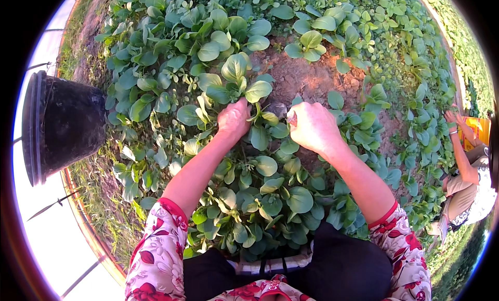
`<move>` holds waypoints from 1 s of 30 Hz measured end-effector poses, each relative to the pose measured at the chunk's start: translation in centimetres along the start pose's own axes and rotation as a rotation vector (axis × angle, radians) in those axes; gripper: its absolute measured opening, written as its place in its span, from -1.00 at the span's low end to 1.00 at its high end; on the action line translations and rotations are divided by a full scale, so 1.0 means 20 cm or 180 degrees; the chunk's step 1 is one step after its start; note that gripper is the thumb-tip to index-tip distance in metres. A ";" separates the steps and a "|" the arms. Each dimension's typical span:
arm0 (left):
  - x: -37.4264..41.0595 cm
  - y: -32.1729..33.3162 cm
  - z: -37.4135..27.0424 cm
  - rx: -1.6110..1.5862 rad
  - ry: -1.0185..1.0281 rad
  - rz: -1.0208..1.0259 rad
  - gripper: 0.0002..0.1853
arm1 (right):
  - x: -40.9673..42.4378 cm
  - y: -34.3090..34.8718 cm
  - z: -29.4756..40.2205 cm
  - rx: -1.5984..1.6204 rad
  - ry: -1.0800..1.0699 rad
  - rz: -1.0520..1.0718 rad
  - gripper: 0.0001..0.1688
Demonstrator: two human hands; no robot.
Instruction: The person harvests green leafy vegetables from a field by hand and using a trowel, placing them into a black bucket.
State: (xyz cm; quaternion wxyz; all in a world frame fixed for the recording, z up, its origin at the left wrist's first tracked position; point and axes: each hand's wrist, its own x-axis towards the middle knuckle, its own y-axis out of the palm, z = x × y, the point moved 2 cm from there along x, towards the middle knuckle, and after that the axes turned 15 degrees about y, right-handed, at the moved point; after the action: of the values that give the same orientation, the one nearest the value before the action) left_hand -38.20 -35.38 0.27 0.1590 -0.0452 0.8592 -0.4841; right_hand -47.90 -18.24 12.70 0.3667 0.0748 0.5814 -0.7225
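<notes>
My left hand [234,118] is closed around the lower part of a leafy green plant [234,83], which looks like bok choy. Its broad leaves spread above and beside my fingers. Just to the right, my right hand [315,127] makes a fist around a small hand tool [291,117]. Only a short bit of its handle shows; a greyish shape [277,109] between the two hands may be its blade, but I cannot tell. More of the same greens [269,192] grow thickly below both hands, up to my knees.
Bare reddish soil [300,77] lies beyond my hands. A black plastic bucket [64,125] is at the left, by the bed's grassy edge and white sheeting [50,231]. On the far right another person [468,184] crouches beside a yellow and red box [477,131].
</notes>
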 end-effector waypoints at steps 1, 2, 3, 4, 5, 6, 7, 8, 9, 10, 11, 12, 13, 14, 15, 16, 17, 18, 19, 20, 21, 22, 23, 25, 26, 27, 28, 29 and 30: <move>0.00 0.02 0.01 0.0013 0.0033 0.0004 -0.77 | 0.00 0.01 -0.01 0.0098 0.0004 -0.0025 -0.81; 0.01 0.04 0.02 0.0028 0.0067 0.0009 -0.77 | 0.01 0.05 -0.04 0.0197 0.0007 -0.0051 -0.83; 0.01 0.05 0.01 0.0043 0.0102 0.0021 -0.77 | 0.01 0.06 -0.06 0.0300 0.0014 -0.0073 -0.83; 0.01 0.05 -0.01 0.0015 0.0211 -0.0145 -0.78 | 0.01 0.06 -0.09 0.0478 0.0067 0.0064 -0.79; 0.02 0.05 -0.01 0.0045 0.0267 -0.0080 -0.78 | 0.01 0.06 -0.12 0.0598 0.0111 0.0029 -0.77; 0.02 0.05 -0.01 0.0082 0.0319 0.0013 -0.78 | 0.01 0.08 -0.15 0.0735 0.0167 0.0013 -0.76; 0.02 0.05 -0.01 0.0117 0.0372 0.0106 -0.76 | 0.02 0.11 -0.18 0.0871 0.0225 -0.0003 -0.74; 0.00 0.05 -0.02 0.0019 0.0408 -0.0211 -0.73 | 0.03 0.14 -0.21 0.0985 0.0215 -0.0019 -0.73; -0.02 0.08 0.03 -0.0488 0.0356 -0.0392 -0.72 | 0.03 0.15 -0.21 0.1125 0.0279 0.0062 -0.73; -0.04 0.10 0.09 -0.0981 0.0300 -0.0592 -0.72 | 0.02 0.16 -0.21 0.1268 0.0316 0.0142 -0.73; -0.05 0.12 0.15 -0.1010 0.0257 -0.0692 -0.77 | 0.03 0.17 -0.20 0.1409 0.0350 0.0224 -0.73; -0.04 0.14 0.14 -0.1072 0.0243 -0.0779 -0.81 | 0.04 0.19 -0.23 0.1733 0.0558 0.0366 -0.72; -0.04 0.14 0.15 -0.1125 0.0230 -0.0876 -0.84 | 0.07 0.20 -0.26 0.2056 0.0761 0.0512 -0.71; -0.03 0.14 0.15 -0.0666 0.0390 -0.0774 -0.85 | 0.09 0.21 -0.28 0.2378 0.0959 0.0663 -0.70; -0.04 0.14 0.15 -0.0205 0.0527 -0.0658 -0.86 | 0.10 0.21 -0.28 0.2316 0.0937 0.0665 -0.69; -0.07 0.06 0.02 -0.0356 0.0148 -0.0549 -0.84 | 0.09 0.19 -0.29 0.2249 0.0955 0.0631 -0.69; -0.08 0.06 -0.02 -0.0416 0.0141 -0.0617 -0.82 | 0.09 0.17 -0.31 0.2182 0.0974 0.0599 -0.68; -0.10 0.03 -0.03 -0.0435 0.0092 -0.0721 -0.81 | 0.07 0.14 -0.28 0.1948 0.0697 0.0411 -0.70; -0.13 0.01 -0.03 -0.0457 0.0044 -0.0824 -0.80 | 0.04 0.11 -0.26 0.1764 0.0634 0.0351 -0.71; -0.15 -0.01 -0.01 -0.0542 -0.0228 -0.0780 -0.80 | 0.01 0.09 -0.25 0.1578 0.0574 0.0290 -0.72; -0.17 -0.02 0.02 -0.0542 -0.0271 -0.0851 -0.79 | -0.02 0.05 -0.23 0.1378 0.0515 0.0227 -0.73; -0.19 -0.03 0.07 -0.0542 -0.0314 -0.0922 -0.78 | -0.03 0.03 -0.21 0.1332 0.0419 0.0172 -0.77; -0.21 -0.04 0.11 -0.0543 -0.0358 -0.0993 -0.76 | -0.04 0.00 -0.18 0.1241 0.0309 0.0237 -0.74; -0.21 -0.04 0.11 -0.0589 -0.0354 -0.0865 -0.70 | -0.06 -0.06 -0.14 0.1036 0.0135 0.0342 -0.67; -0.20 -0.04 0.10 -0.0573 -0.0312 -0.0798 -0.67 | -0.06 -0.05 -0.12 0.0859 0.0096 0.0211 -0.70; -0.20 -0.04 0.09 -0.0555 -0.0270 -0.0737 -0.64 | -0.05 -0.06 -0.10 0.0688 0.0060 0.0247 -0.72; -0.18 -0.04 0.09 -0.0451 -0.0346 -0.0581 -0.54 | -0.04 -0.09 -0.07 0.0517 0.0025 0.0284 -0.74; -0.16 -0.04 0.08 -0.0469 -0.0426 -0.0593 -0.53 | -0.03 -0.11 -0.04 0.0346 -0.0010 0.0319 -0.77; -0.12 -0.04 0.05 -0.0507 -0.0485 -0.0592 -0.51 | -0.02 -0.11 -0.05 0.0318 -0.0172 0.0163 -0.83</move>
State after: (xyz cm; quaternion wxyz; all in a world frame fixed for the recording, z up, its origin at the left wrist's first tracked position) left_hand -35.61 -36.07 1.04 0.1742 -0.1737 0.8725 -0.4222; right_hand -49.38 -17.14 14.38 0.3964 0.0883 0.5324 -0.7427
